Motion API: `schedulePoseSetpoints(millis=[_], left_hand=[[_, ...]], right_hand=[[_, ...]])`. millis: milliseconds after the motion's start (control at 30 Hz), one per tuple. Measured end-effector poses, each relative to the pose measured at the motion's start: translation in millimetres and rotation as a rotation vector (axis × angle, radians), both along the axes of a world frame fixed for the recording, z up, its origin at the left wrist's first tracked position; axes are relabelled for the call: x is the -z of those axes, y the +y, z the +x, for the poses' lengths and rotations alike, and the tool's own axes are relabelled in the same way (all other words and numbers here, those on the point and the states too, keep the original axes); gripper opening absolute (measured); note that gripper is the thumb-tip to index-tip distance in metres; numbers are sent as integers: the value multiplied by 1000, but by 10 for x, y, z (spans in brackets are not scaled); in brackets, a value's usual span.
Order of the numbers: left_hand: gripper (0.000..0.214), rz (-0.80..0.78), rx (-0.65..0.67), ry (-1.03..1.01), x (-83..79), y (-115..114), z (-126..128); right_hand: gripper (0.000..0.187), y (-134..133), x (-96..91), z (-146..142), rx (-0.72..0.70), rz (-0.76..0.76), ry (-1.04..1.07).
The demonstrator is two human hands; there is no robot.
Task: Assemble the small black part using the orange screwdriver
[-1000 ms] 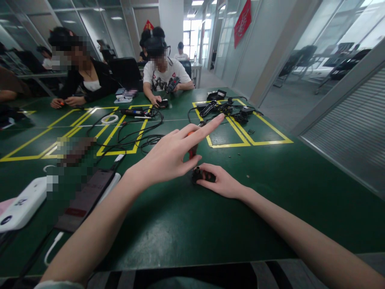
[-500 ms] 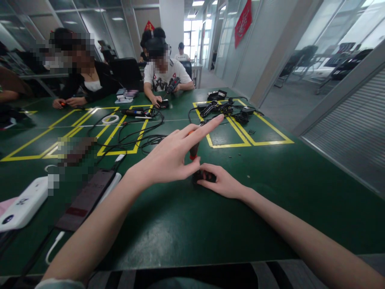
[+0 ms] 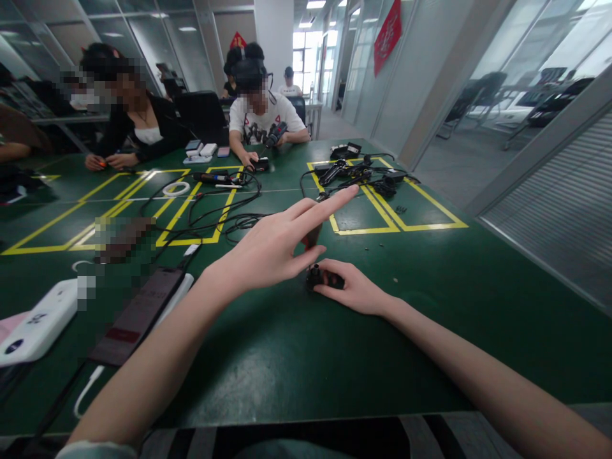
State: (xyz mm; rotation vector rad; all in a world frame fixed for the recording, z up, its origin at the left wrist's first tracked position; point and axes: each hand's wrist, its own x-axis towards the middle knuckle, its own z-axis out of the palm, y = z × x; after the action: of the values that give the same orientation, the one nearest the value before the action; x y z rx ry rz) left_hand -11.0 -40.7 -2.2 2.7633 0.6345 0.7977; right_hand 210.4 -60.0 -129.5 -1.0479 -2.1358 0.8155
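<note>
My left hand (image 3: 270,245) is closed round a screwdriver (image 3: 313,236) with a dark and reddish handle, its index finger stretched out forward. Most of the tool is hidden behind the fingers, and I cannot see its tip. Just below, a small black part (image 3: 314,278) with a short upright tube sits on the green table. My right hand (image 3: 356,288) pinches this part from the right, thumb in front and fingers curled behind. Whether the screwdriver touches the black part I cannot tell.
Black cables and devices (image 3: 351,171) lie in yellow-taped squares ahead. Small screws (image 3: 373,247) lie right of my hands. At left are a phone (image 3: 138,312), a white power bank (image 3: 41,319) and cords. Across the table, one person (image 3: 265,118) holds a dark tool; another (image 3: 136,121) sits left.
My left thumb and the screwdriver handle have shifted slightly right. The black part's upright tube shows more clearly now. My right hand stays in place.
</note>
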Motion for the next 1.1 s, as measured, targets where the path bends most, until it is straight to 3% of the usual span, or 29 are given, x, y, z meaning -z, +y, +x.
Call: schedulePoseSetpoints(millis=[200,1100], left_hand=[[79,-13,44,-16,2,-2,-1],[71,13,8,18,-18,-6,-4]], right_hand=[[17,2,-5,-1,-18,6,2],[21,1,-2,4,-4,2,6]])
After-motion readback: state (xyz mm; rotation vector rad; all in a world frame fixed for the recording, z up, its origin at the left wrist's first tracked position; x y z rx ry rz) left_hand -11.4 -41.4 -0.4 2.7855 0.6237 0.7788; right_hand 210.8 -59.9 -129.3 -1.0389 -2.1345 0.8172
